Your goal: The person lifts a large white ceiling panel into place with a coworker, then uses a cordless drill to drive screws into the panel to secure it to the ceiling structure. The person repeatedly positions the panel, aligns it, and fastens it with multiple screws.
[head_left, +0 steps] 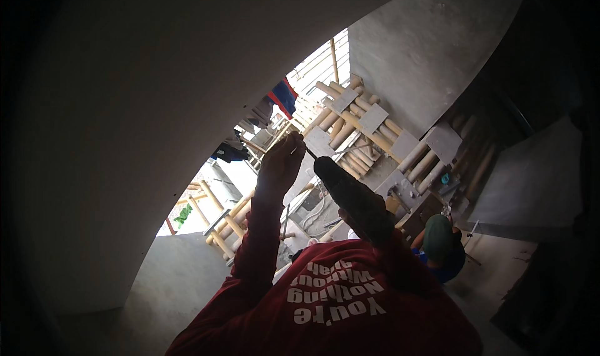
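Both arms, in red sleeves, are raised in front of me. My right hand point(374, 207) is wrapped around a dark power tool that looks like a drill point(334, 180). A thin bit point(310, 153) sticks out of its front end, up and to the left. At the bit's tip, my left hand point(284, 161) is closed with its fingers pinched together. Whether it grips the bit itself or some small piece is too dark to make out.
A smooth plastered surface point(144, 93) curves close overhead on the left. Below are several stacked wooden poles point(344, 131) with flat boards point(373, 118). Hanging clothes point(284, 98) show in a bright opening. At lower right is another person in a green cap point(439, 234).
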Tool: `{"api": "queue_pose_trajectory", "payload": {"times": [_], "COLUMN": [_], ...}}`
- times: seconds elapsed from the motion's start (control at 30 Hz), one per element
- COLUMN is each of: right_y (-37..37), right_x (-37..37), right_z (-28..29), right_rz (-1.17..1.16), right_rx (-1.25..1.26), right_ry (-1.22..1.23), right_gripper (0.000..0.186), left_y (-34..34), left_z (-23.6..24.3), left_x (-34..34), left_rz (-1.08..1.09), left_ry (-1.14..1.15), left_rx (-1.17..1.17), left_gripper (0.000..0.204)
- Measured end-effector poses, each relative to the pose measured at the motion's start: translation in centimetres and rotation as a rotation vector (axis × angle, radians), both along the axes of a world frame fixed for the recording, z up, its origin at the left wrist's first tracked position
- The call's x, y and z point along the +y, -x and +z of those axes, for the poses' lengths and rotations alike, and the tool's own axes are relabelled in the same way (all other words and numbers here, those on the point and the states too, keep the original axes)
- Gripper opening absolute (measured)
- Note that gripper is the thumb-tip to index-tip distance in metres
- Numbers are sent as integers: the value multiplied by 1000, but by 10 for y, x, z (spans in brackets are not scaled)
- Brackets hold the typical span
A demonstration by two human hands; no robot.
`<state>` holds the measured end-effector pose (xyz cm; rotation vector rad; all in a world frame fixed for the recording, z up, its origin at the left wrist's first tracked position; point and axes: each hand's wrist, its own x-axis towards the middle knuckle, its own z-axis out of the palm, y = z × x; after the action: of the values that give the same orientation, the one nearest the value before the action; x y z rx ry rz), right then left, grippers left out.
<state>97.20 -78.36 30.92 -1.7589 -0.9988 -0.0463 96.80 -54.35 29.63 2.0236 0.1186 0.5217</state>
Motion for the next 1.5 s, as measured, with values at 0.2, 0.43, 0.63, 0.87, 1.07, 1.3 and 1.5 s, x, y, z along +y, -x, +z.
{"api": "queue_pose_trajectory", "payload": {"times": [0.2, 0.43, 0.63, 0.87, 1.07, 1.3, 1.5], "right_y": [-28, -43, -49, -55, -62, -32, -17], "right_x": [-11, -24, -35, -32, -32, -46, -52], "right_z": [-12, -31, -37, -32, -25, -15, -18], "right_rz": [-27, -50, -21, 23, -134, -164, -66], "right_rx": [-81, -18, 164, 485, -196, 80, 353], "right_ry": [5, -53, -9, -220, -67, -133, -184], "right_gripper": [54, 49, 48, 45, 48, 42, 42], "left_y": [-39, -54, -57, -55, -48, -51, -43], "left_z": [-6, -5, 6, 15, 18, 31, 18], "left_x": [-10, -32, -50, -59, -64, -30, -22], "left_rz": [-279, -292, -161, 29, -118, -193, -508], "left_ry": [1115, 1442, 863, 398, 133, -71, 1370], "left_rx": [63, 62, 66, 121, -94, -19, 90], "left_gripper": [20, 21, 23, 19, 8, 10, 6]}}
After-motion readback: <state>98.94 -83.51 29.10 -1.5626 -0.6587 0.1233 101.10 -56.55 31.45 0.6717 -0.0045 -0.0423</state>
